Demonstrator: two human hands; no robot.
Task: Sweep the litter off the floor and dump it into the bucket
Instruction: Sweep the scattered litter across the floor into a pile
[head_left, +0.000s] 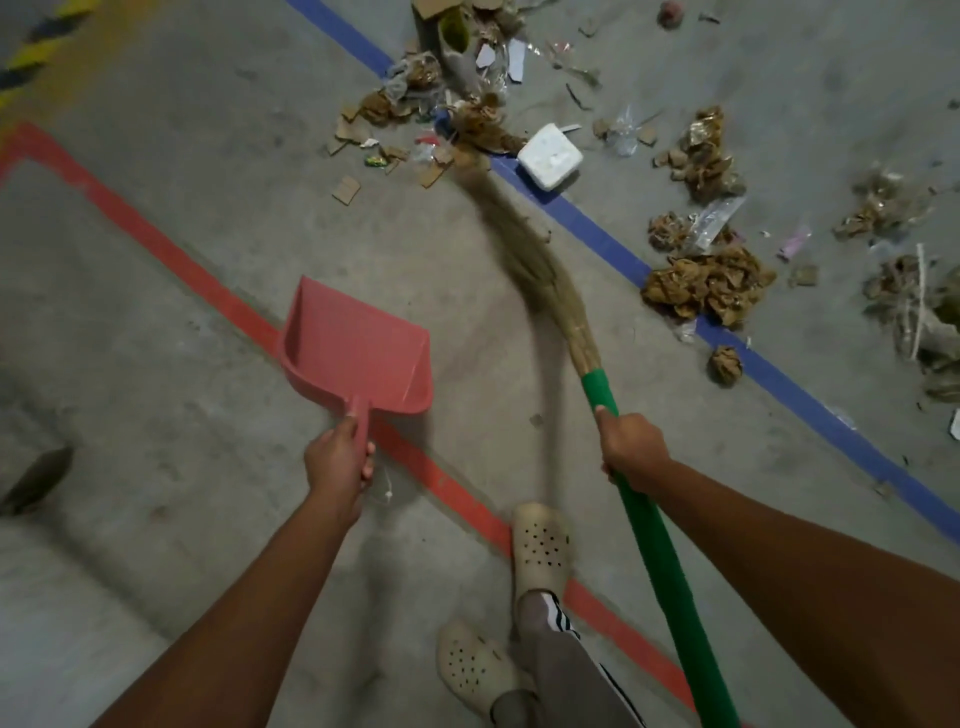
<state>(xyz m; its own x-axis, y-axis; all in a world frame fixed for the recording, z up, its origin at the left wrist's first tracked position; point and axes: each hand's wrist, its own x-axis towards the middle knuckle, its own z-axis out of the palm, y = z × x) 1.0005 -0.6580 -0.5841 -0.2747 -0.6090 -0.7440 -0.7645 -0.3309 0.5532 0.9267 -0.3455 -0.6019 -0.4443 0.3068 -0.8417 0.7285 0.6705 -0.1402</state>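
left hand (337, 460) grips pink dustpan (358, 353) by its handle, pan ahead of the hand above the floor (182, 218) | right hand (631, 447) clamps green broom (602, 395) handle, bristles blurred | hands apart | litter (709, 283) scattered ahead and right of right hand, along blue line (597, 228) | white foam block (549, 156) beside bristle tips

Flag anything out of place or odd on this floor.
The litter is strewn across the blue floor line: crumpled brown paper, cardboard scraps, plastic wrap, a white foam block. The broom bristles bend hard and blur against the pile. The pink dustpan holds nothing.
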